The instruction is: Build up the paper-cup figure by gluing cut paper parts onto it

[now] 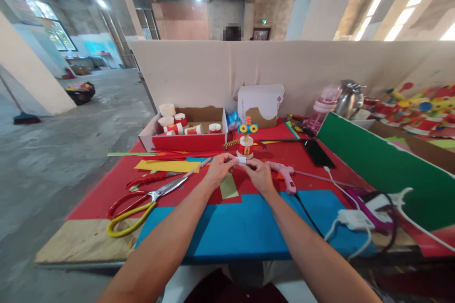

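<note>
Between my two hands is a small white piece [241,160], perhaps rolled paper; its exact kind is too small to make out. My left hand [221,168] pinches its left end and my right hand [259,174] pinches the right. Just behind them stands a paper-cup figure [245,146] with a red and white body, yellow round eyes on blue, and a coiled paper arm out to the left. A pink glue gun [287,175] lies right of my right hand. Below my left hand is a pale green paper piece [229,186].
Large scissors [152,196] with red and yellow handles lie at the left, near yellow paper strips [167,165]. Behind is a box [188,142] of paper cups. A phone [319,154], a power strip [377,213] with cables and a green-sided box [384,165] occupy the right.
</note>
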`<action>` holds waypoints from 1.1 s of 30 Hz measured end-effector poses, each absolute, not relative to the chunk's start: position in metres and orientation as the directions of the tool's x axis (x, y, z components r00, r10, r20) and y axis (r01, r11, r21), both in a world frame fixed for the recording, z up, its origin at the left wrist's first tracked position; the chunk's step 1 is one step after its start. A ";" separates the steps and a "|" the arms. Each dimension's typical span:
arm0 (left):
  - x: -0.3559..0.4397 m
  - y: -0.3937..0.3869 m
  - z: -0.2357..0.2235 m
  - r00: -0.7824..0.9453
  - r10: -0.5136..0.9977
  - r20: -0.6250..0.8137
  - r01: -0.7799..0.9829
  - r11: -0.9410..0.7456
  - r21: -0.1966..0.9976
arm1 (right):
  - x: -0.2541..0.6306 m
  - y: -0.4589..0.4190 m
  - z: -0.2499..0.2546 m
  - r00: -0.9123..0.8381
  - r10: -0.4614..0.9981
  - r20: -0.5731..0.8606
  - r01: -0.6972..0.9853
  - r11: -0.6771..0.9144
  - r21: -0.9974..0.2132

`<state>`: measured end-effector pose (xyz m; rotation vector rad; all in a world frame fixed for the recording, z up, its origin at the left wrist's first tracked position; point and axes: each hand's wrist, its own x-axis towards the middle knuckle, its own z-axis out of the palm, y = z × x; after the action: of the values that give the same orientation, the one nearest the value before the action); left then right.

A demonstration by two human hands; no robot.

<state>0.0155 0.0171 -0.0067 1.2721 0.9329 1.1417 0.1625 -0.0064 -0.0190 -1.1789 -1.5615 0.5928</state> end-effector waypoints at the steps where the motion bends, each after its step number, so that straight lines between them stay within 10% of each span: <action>1: 0.015 0.017 -0.007 0.225 0.971 0.083 -0.125 -0.056 0.991 | 0.163 -0.006 -0.020 0.032 0.905 0.423 0.367 0.383 -0.847; 11: 0.013 0.019 -0.011 0.108 0.979 0.171 0.088 -0.180 0.980 | 0.162 -0.007 -0.016 0.126 0.915 0.384 0.270 0.341 -0.900; 33: 0.011 0.018 -0.007 0.173 0.977 0.127 -0.142 -0.102 0.985 | 0.160 -0.010 -0.014 0.051 0.950 0.307 0.209 0.290 -0.934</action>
<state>0.0110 0.0183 -0.0068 1.2743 0.9215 1.2150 0.1595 -0.0095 -0.0144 -1.1563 -1.4197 0.8197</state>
